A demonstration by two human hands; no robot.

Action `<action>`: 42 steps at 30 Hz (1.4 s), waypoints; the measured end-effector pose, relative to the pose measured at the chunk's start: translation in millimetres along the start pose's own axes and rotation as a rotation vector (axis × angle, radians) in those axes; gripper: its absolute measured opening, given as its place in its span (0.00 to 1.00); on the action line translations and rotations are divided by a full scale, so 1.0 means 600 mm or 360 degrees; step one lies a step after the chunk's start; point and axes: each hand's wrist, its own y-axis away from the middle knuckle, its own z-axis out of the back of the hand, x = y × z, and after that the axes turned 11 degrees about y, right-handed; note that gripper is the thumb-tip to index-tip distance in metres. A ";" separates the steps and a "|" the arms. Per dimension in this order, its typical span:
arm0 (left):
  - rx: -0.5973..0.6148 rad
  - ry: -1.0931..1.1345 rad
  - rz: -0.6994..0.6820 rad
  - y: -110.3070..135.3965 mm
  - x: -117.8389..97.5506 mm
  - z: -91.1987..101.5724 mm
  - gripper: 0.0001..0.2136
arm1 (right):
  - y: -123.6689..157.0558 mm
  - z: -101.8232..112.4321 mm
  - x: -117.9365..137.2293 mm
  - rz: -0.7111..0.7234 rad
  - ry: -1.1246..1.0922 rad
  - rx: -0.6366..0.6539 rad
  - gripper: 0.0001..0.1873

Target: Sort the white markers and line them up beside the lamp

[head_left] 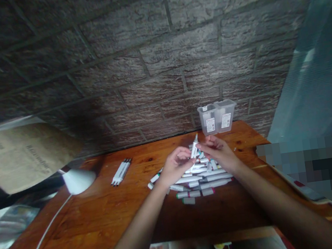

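A heap of white markers (202, 179) with coloured end bands lies on the wooden table (110, 209) in front of me. Both my hands hover over the heap and meet on one white marker (194, 147), which stands nearly upright between them. My left hand (176, 165) is closed around its lower part. My right hand (218, 152) pinches it near the top with curled fingers. Three more markers (121, 172) lie side by side to the left, apart from the heap.
Two clear plastic boxes (217, 117) with labels stand against the brick wall at the table's back edge. A white desk lamp (77, 180) with its cable sits at the left. A printed paper sheet (20, 156) hangs at far left.
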 end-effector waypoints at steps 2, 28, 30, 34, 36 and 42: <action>0.0021 -0.0053 -0.0013 -0.001 0.002 0.002 0.16 | 0.002 0.000 -0.002 0.0015 0.0103 0.0059 0.21; -0.1155 -0.2391 0.0405 0.121 -0.019 0.297 0.20 | 0.016 -0.005 -0.021 0.0276 0.1250 0.0015 0.15; -0.1115 -0.2344 0.0326 0.122 -0.015 0.302 0.19 | 0.014 -0.001 -0.020 0.0267 0.1252 -0.0029 0.16; -0.1034 -0.2366 0.0198 0.111 -0.011 0.289 0.18 | 0.014 -0.001 -0.017 0.0258 0.1285 -0.0002 0.15; -0.1020 -0.2388 0.0230 0.103 -0.011 0.281 0.17 | 0.014 -0.003 -0.017 0.0277 0.1284 0.0034 0.14; -0.1076 -0.2397 0.0440 0.105 -0.016 0.292 0.16 | 0.015 -0.006 -0.018 0.0298 0.1352 0.0056 0.13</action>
